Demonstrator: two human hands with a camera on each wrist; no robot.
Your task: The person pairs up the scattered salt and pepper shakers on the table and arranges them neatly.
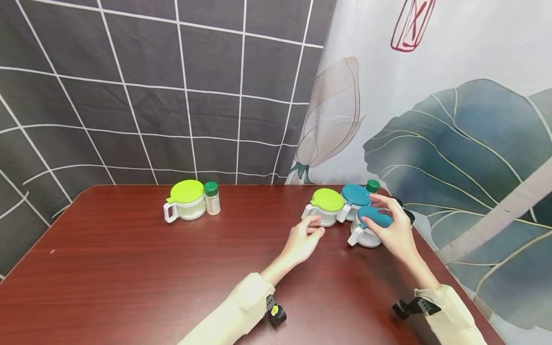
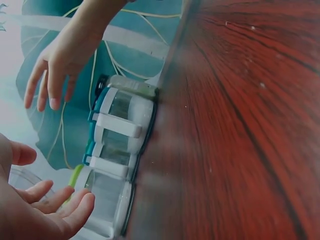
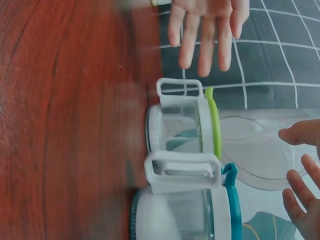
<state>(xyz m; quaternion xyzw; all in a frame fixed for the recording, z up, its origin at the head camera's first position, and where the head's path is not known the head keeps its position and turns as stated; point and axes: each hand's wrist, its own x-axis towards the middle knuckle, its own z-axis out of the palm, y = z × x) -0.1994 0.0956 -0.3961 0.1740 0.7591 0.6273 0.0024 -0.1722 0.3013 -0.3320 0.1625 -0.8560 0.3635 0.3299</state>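
My right hand (image 1: 394,230) hovers over the front blue-lidded jar (image 1: 366,238), thumb and fingers spread around its lid in the head view. Both wrist views show a gap between that hand (image 2: 60,60) and the jars. My left hand (image 1: 302,239) is just in front of the green-lidded jar (image 1: 327,201), fingers loosely bent and holding nothing. Behind the front jar stands a second blue-lidded jar (image 1: 355,195). All three jars are clear with white handles; white contents show in the front blue-lidded one (image 3: 155,215).
A green-capped shaker (image 1: 373,186) stands behind the blue-lidded jars, beside a dark object (image 1: 408,217) partly hidden by my right hand. Far left on the table (image 1: 129,268) are another green-lidded jar (image 1: 186,192) and a shaker (image 1: 212,199). A patterned curtain (image 1: 465,143) borders the right edge.
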